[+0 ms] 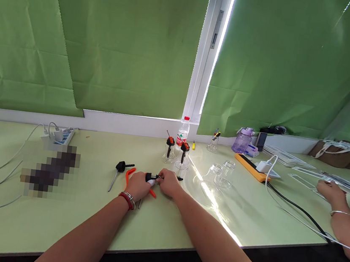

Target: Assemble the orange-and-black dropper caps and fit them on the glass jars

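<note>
Black tool [148, 177]: lying left-to-right between your hands, just above the table [156, 235]
Right hand [169, 184]: pinching its shaft
Left hand [138, 187]: curling fingers around its thick end, overlapping orange piece [129, 172]
Nearer hand: neither, both touching

Daylight through the window gap [218, 51] throws streaky glare across the pale tabletop [86, 226].

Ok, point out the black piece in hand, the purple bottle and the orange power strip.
Black piece [148, 177], head view, on its thick left end.
Purple bottle [241, 144], head view, on its body.
Orange power strip [250, 169], head view, on its orange side.
</note>
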Demonstrator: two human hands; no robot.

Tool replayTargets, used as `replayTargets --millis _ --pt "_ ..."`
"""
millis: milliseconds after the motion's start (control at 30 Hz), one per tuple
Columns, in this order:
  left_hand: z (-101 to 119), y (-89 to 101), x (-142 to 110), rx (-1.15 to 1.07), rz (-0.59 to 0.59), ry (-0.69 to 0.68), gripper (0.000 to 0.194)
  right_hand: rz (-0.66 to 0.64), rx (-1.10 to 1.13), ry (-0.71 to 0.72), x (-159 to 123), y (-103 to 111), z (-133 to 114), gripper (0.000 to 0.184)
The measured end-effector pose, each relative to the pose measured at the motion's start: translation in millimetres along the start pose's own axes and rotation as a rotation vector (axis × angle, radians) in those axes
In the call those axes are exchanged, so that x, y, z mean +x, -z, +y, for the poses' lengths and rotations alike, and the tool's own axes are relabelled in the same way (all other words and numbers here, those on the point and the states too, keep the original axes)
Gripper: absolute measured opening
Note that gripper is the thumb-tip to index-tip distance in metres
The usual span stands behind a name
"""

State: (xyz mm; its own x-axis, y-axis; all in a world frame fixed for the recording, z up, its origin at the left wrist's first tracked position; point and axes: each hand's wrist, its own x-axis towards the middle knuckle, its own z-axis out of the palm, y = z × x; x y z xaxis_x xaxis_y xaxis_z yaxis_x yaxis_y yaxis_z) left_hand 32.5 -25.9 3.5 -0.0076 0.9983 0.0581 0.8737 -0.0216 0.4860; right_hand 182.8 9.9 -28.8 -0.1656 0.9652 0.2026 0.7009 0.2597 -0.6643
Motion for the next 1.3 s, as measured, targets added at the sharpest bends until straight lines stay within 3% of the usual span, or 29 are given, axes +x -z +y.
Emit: replayTargets --millis 333,733,900,1100,1300 --pt "-3 -2.4 2 -0.022 0.002 -0.008 0.026 -0.012 0.007 -0.054 -3 3 -3 0.022" --pt "-3 -0.8 1 -0.015 -0.003 -0.018 0.025 -0.001 -0.025 -0.023 -4 3 -4 0.018" --pt "-2 0.8 1 0.003 -0.002 -0.021 0.023 -0.017 -0.019 -0.032 -4 3 -6 0.034" --pt "0 1.5 3 0.023 0.004 -0.010 0.023 -0.008 -0.073 -0.043 -7 4 -12 0.017" --pt "-1 2.0 3 0.013 -0.001 -0.011 0.025 -0.014 -0.046 -0.051 -8 4 -12 0.022"
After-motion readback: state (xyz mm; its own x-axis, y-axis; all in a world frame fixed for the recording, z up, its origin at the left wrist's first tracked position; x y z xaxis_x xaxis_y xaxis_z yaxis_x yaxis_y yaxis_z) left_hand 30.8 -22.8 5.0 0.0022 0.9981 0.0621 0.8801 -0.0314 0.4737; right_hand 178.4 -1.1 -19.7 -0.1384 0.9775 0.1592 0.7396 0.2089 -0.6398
